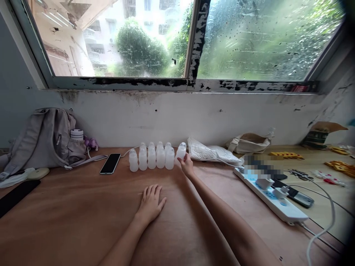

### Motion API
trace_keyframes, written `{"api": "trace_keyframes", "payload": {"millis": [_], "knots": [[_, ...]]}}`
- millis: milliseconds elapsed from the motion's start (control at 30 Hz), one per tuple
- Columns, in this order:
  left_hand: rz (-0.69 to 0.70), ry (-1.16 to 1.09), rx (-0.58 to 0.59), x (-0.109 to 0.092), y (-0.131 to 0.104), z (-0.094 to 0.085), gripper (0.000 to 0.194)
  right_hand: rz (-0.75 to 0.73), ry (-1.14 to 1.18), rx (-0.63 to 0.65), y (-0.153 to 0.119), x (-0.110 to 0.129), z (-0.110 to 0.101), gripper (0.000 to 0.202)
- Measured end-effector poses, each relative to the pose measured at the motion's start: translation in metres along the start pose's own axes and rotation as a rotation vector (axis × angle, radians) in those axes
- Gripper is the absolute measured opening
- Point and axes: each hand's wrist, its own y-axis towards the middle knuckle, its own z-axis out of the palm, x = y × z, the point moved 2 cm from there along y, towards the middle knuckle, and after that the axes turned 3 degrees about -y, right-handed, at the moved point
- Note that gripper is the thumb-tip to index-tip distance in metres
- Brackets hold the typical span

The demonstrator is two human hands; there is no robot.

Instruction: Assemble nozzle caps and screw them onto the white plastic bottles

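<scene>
Several frosted white bottles [151, 157] stand upright in close rows on the brown tabletop [83, 214], below the window wall. Just right of them, my right hand [186, 164] grips one more such bottle [181, 150] between thumb and fingers; it tilts slightly, and whether its base touches the table is unclear. My left hand [151, 202] lies flat on the table in front of the bottles, fingers spread a little, holding nothing.
A phone [110, 163] and grey backpack [46, 136] lie to the left. Behind the right hand is a silvery pouch [209, 150]. On the right are a white power strip [273, 199] with cables, a beige bag [249, 143] and yellow pieces [340, 167].
</scene>
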Motion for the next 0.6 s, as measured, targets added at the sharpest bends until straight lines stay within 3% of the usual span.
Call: {"api": "trace_keyframes", "payload": {"millis": [167, 300, 500, 600], "knots": [[-0.01, 0.002, 0.009, -0.002, 0.0, -0.002, 0.044, 0.024, 0.001, 0.077, 0.02, -0.024, 0.023, 0.041], [-0.015, -0.004, 0.008, -0.002, 0.001, -0.001, 0.043, 0.026, 0.03, 0.106, 0.023, -0.032, 0.028, 0.039], [-0.014, -0.089, -0.011, 0.001, 0.001, 0.0, 0.042, 0.062, 0.105, 0.065, 0.008, -0.019, 0.01, 0.045], [0.001, -0.271, -0.063, 0.0, 0.004, -0.005, 0.036, 0.112, 0.157, 0.042, -0.023, -0.002, -0.002, 0.029]]}}
